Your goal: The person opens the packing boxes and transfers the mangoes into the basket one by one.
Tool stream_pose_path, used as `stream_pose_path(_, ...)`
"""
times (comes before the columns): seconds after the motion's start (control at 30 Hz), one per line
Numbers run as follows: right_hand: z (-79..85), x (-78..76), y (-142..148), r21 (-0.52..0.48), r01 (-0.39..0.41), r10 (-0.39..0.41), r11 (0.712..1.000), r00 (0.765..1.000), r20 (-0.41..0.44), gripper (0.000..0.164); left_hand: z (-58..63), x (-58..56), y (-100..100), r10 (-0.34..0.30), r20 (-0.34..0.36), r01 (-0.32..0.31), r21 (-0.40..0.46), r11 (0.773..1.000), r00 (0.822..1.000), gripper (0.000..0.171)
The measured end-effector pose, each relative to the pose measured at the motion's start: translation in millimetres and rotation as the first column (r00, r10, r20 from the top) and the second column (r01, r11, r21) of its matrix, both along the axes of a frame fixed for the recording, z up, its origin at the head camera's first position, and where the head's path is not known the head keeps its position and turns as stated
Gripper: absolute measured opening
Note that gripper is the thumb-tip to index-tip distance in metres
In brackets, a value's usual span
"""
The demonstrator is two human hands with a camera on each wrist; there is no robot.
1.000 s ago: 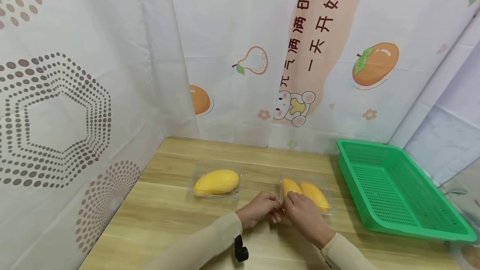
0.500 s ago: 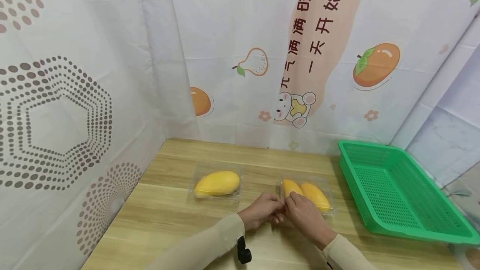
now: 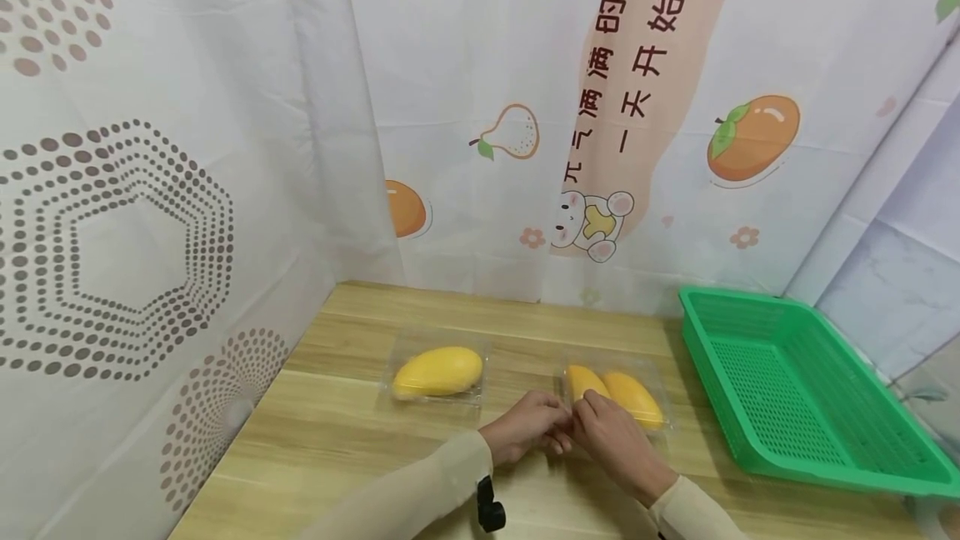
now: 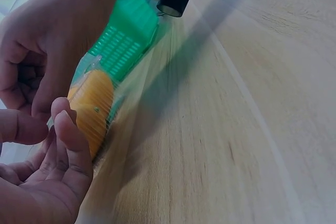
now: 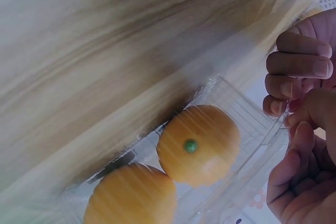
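Observation:
Two orange-yellow mangoes [image 3: 633, 398] lie side by side in a clear plastic box [image 5: 260, 142], right of centre on the table. Green stem ends show in the wrist views, under see-through plastic with fine streaks. My left hand [image 3: 527, 426] and right hand [image 3: 617, 447] meet at the box's near left corner. Fingers of both hands are curled, and the fingertips pinch the plastic edge there; the exact grip is partly hidden between them. Further left, another clear plastic box [image 3: 405, 342] holds a single yellow mango [image 3: 438, 372], with neither hand on it.
A large green plastic basket [image 3: 840, 473] with a slotted bottom stands on the right side of the wooden table [image 3: 315, 440]. Printed curtains [image 3: 465, 257] hang along the back and left edges. A black wrist camera [image 3: 491, 513] sits on my left sleeve.
The head view has shifted slightly, so everything sits a little lower in it. Both hands stay at the same corner of the box, with hardly any visible movement.

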State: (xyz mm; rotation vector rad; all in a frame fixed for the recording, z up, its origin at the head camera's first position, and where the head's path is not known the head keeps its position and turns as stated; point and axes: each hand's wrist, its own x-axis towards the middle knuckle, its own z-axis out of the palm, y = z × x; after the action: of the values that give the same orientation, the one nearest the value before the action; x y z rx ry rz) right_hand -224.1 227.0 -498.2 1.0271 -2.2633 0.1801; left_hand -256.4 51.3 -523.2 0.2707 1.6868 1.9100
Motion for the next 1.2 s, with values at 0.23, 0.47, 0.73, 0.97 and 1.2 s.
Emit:
stream_pose_path(0.23,-1.6,0.9,-0.7,-0.036,-0.012,0.013,0.999,1.000,0.019,0.055,-2.3,-0.3,-0.5,-0.003,0.001,0.003,0.012,1.000,1.000,0.014)
stream_pose_path(0.47,-1.7,0.9,-0.8,-0.062,-0.034,0.037,0.997,0.999,0.038,0.053,-1.8,0.1,-1.5,-0.005,0.001,0.005,0.016,1.000,1.000,0.014)
stream_pose_path(0.73,-2.2,1.6,-0.9,-0.073,-0.037,0.041,0.997,0.998,0.043,0.014,1.7,2.5,-2.6,-0.005,0.005,0.005,0.010,1.000,1.000,0.015)
stream_pose_path(0.97,6.0,1.7,-0.3,-0.138,0.019,-0.012,0.990,0.999,0.053,0.035,4.9,3.1,-0.8,-0.028,0.004,0.028,0.020,0.999,1.000,0.015)
stream_pose_path(1.2,6.6,4.2,0.6,-0.112,0.061,-0.050,0.992,0.994,0.100,0.034,7.2,5.9,1.9,0.006,-0.013,-0.006,-0.022,1.000,1.000,0.017)
